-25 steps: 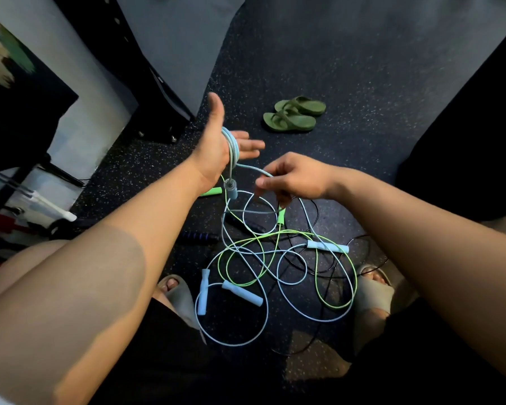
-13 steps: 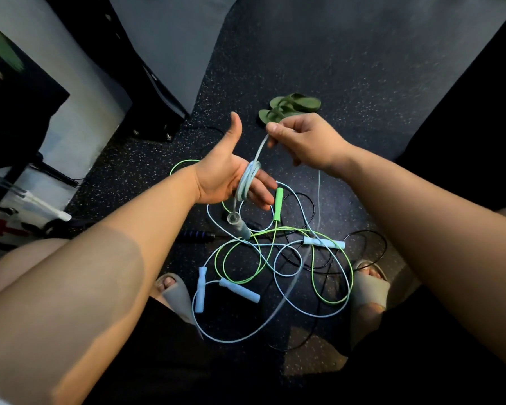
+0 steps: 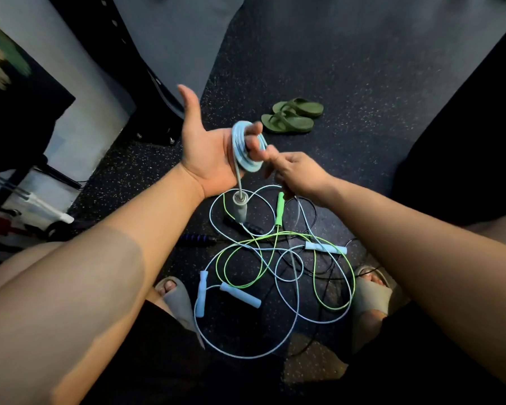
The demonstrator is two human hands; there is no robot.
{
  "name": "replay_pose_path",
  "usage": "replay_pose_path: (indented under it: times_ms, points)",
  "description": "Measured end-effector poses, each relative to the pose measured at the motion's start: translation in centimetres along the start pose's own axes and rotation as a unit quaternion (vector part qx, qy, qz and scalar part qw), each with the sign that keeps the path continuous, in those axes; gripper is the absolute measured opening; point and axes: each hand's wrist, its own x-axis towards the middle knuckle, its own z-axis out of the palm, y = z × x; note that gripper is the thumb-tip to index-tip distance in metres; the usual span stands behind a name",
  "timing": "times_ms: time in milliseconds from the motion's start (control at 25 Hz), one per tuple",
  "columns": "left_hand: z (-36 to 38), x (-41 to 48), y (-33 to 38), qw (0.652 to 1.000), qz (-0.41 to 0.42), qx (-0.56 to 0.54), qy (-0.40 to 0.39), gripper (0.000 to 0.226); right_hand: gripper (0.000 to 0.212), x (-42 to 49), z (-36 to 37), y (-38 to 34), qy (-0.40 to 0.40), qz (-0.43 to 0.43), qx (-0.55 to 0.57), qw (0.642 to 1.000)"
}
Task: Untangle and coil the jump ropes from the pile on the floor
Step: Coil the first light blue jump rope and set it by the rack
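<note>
My left hand [image 3: 206, 150] is raised palm-up with thumb out, and a light blue rope coil [image 3: 246, 147] is wound around its fingers. A grey handle [image 3: 240, 208] dangles from the coil on a short strand. My right hand [image 3: 297, 175] sits just right of the coil, pinching the same light blue rope, which trails down into the pile. On the floor below lies a tangle of light blue, neon green rope [image 3: 313, 276] and black rope, with pale blue handles [image 3: 240, 295] and a green handle [image 3: 279, 209].
A pair of green flip-flops [image 3: 292, 115] lies on the speckled dark floor beyond the hands. My feet in grey slides [image 3: 177, 296] flank the pile. A black metal rack base [image 3: 155, 112] stands at left, with equipment and a wheel further left.
My right hand dropped from above the coil to its lower right, laying another loop on my left fingers. My left hand rose and tilted, and the coil looks thicker.
</note>
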Motion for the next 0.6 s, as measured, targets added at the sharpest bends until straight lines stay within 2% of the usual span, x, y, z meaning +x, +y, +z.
replay_pose_path:
  times_ms: [120, 280, 360, 480, 600]
  points:
    - [0.0, -0.1, 1.2, 0.994, 0.081, -0.07, 0.03, 0.128, 0.046, -0.8, 1.2, 0.7, -0.096, 0.061, 0.014, 0.993]
    - [-0.9, 0.3, 1.6, 0.984, 0.142, -0.035, 0.097, 0.133, 0.025, -1.7, 1.8, 0.3, -0.214, 0.111, -0.041, 0.97]
    - [-1.2, 0.6, 1.3, 0.983, 0.134, 0.03, 0.123, 0.133, 0.026, -1.7, 1.6, -0.7, -0.222, 0.1, -0.054, 0.968]
    - [-1.4, 0.7, 0.7, 0.967, 0.09, 0.155, 0.178, 0.124, 0.023, -1.5, 0.8, -2.5, -0.198, 0.032, -0.125, 0.972]
    - [-1.4, 0.8, -0.2, 0.948, 0.019, 0.263, 0.177, 0.121, 0.024, -1.2, -0.5, -3.5, -0.156, -0.021, -0.184, 0.97]
